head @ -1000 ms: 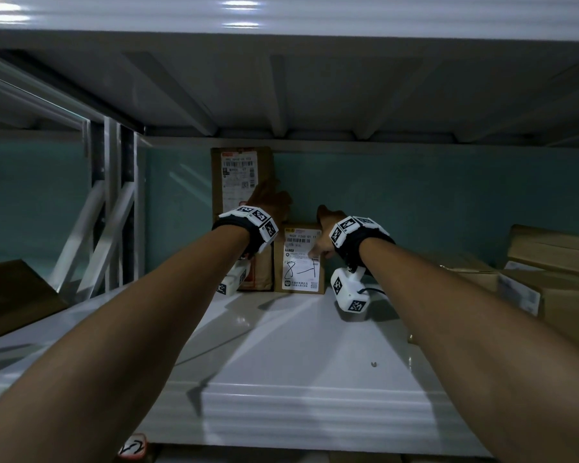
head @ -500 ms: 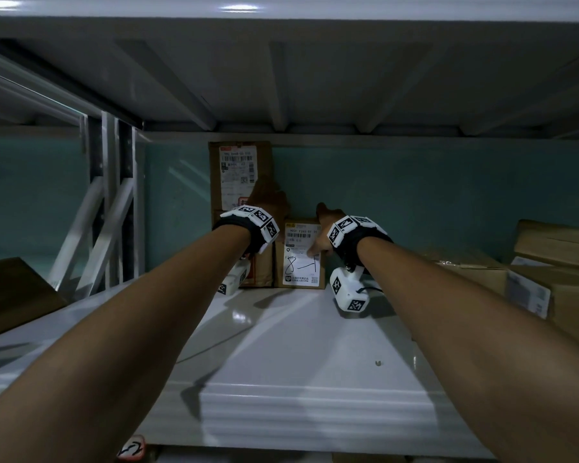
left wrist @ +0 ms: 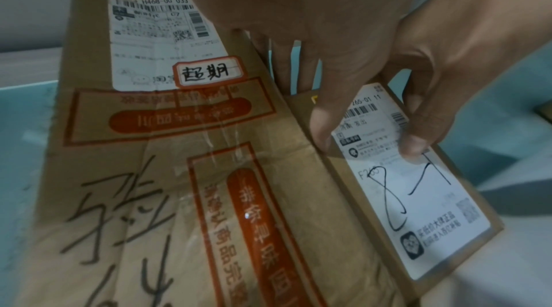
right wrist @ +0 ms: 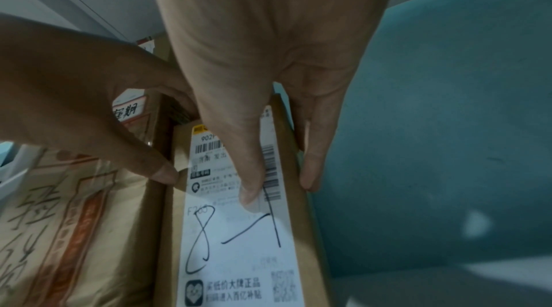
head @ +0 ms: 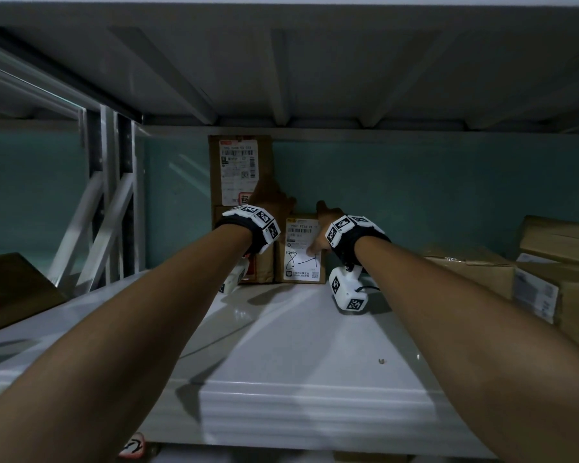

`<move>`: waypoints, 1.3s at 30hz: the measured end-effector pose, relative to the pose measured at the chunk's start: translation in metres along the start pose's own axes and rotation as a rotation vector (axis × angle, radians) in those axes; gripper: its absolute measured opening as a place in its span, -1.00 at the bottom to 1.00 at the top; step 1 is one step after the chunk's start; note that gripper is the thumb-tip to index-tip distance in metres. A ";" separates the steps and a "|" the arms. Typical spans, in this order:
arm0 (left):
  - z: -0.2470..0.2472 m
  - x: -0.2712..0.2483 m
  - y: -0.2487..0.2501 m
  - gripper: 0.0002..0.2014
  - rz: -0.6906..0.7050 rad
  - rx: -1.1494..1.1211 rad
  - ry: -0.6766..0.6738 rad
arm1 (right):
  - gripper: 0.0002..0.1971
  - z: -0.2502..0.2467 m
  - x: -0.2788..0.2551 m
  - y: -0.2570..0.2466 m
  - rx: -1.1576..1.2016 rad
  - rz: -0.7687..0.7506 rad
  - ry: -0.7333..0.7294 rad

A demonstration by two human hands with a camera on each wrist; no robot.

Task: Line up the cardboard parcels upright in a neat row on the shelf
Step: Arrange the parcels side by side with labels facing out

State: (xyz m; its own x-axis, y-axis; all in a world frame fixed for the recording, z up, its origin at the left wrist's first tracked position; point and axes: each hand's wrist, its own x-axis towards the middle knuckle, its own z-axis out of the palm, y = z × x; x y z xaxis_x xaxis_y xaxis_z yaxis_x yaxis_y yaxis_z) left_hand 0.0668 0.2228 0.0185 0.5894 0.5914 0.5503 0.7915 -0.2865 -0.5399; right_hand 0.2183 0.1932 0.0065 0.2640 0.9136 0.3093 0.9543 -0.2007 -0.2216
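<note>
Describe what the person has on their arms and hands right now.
Both forearms are bare, with no sleeves or gloves. Each wrist wears a black band topped with white blocks printed with black-and-white square markers. A white marker-printed camera box hangs under the right wrist, with a thin black cable. A similar box hangs under the left wrist.

Both forearms bare, no sleeves. Each wrist has a black strap carrying a ring of white blocks printed with black-and-white square fiducial tags: left wristband, right wristband. Under the right wristband hangs a white camera pod with two more tags and a thin black cable; a similar white tagged pod sits under the left wristband, mostly hidden.
</note>
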 end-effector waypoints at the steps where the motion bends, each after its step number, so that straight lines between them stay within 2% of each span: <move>1: 0.001 0.000 0.000 -0.58 0.012 0.013 0.005 | -0.57 -0.002 0.002 0.001 -0.018 0.011 -0.039; 3: 0.002 -0.001 -0.002 -0.54 0.022 0.006 0.025 | -0.62 -0.001 0.002 -0.001 0.006 0.004 -0.073; 5: 0.003 -0.005 -0.001 -0.53 0.037 -0.002 0.034 | -0.57 0.001 -0.002 -0.007 0.001 0.007 -0.042; 8: 0.001 -0.006 -0.001 -0.53 0.043 -0.040 0.030 | -0.17 0.004 -0.004 -0.012 -0.044 -0.014 -0.020; 9: 0.001 -0.006 -0.001 -0.52 0.042 -0.040 0.015 | -0.14 0.006 0.000 -0.012 -0.032 -0.016 -0.031; 13: 0.001 -0.006 0.001 -0.51 0.050 -0.038 0.005 | -0.20 0.004 -0.004 -0.007 -0.017 -0.024 -0.047; 16: 0.003 -0.007 0.000 -0.55 0.063 -0.040 0.004 | -0.46 0.007 -0.001 -0.004 0.013 -0.034 -0.082; 19: 0.006 -0.006 -0.001 -0.58 0.070 -0.078 -0.003 | -0.31 0.009 0.000 -0.003 0.043 -0.044 -0.006; 21: 0.005 -0.007 -0.001 -0.58 0.067 -0.090 -0.016 | -0.39 0.010 0.002 -0.003 0.057 -0.023 -0.080; 25: 0.004 -0.010 0.000 -0.58 0.076 -0.080 -0.012 | -0.05 0.018 -0.002 -0.006 0.024 -0.013 0.133; 29: 0.004 -0.011 0.000 -0.54 0.084 -0.068 0.001 | -0.08 0.020 0.008 -0.009 0.055 0.007 0.034; 33: 0.009 -0.007 -0.001 -0.46 0.067 -0.096 -0.031 | 0.24 0.025 0.033 -0.008 -0.064 0.006 0.048; 36: 0.008 -0.008 0.000 -0.44 0.061 -0.110 -0.064 | 0.25 0.026 0.037 -0.006 -0.126 0.017 0.030; 39: 0.003 -0.010 0.002 -0.43 0.058 -0.101 -0.067 | 0.13 0.022 0.027 -0.007 -0.127 0.009 0.050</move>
State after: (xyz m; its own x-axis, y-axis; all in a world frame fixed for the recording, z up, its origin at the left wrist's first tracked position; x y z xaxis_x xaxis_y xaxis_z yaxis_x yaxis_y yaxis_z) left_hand 0.0617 0.2183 0.0103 0.6250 0.6200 0.4743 0.7707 -0.3939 -0.5008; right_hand 0.2157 0.2268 -0.0037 0.2767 0.8932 0.3544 0.9609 -0.2554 -0.1068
